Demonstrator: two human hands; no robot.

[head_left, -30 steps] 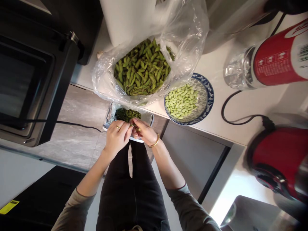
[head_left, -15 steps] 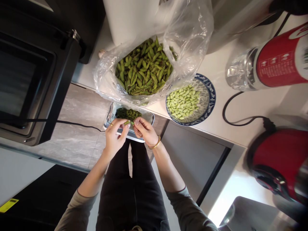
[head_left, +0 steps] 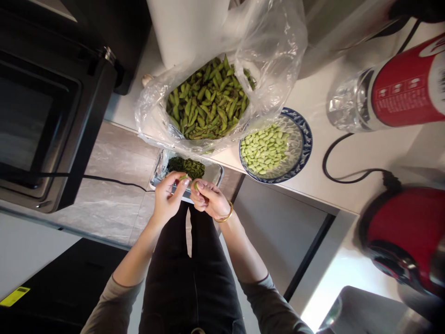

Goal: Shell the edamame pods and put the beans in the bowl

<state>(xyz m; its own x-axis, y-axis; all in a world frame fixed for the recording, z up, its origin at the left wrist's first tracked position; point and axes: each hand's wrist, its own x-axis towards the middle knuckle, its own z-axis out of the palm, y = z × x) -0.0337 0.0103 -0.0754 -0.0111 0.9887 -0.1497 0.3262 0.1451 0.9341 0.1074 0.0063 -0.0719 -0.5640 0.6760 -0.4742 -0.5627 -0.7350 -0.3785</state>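
Two hands apart: left hand (head_left: 167, 198) pinching pod (head_left: 183, 177); apparent husks (head_left: 194, 168) in bin (head_left: 212, 171); right hand (head_left: 212, 200) curled on green piece (head_left: 195, 186); many pods (head_left: 208, 99), seemingly unopened, in bag (head_left: 153, 106) on tabletop (head_left: 320, 185); shelled beans (head_left: 264, 146) covering part of bowl (head_left: 306, 134).

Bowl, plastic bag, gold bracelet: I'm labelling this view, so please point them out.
Bowl (head_left: 307, 139), head view: patterned rim.
Plastic bag (head_left: 278, 60), head view: clear side.
Gold bracelet (head_left: 231, 211), head view: outer band.

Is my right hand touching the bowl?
Apart. The head view shows a strip of floor between the right hand and the bowl.
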